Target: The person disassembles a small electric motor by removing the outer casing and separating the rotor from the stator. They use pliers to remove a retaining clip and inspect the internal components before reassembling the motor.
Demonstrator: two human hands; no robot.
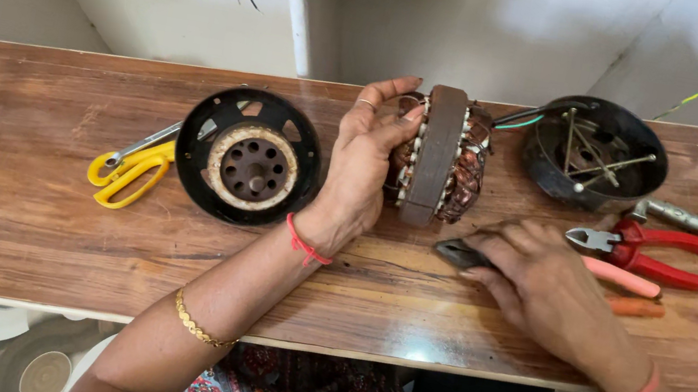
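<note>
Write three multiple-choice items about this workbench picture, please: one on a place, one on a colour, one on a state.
1. Where do the scissors lie?
A. left of the black rotor cover
B. inside the bowl
C. under the right hand

2. What colour are the handles of the pliers beside the bowl?
A. yellow
B. red
C. blue

3. How does the stator stand?
A. flat on the bench
B. on edge, held by the left hand
C. inside the bowl

Answers:
1 A: the scissors touch the cover's left rim.
2 B: both handles are red.
3 B: it is upright on its edge on the bench, with the left hand's fingers around it; the right hand rests on another tool.
</note>
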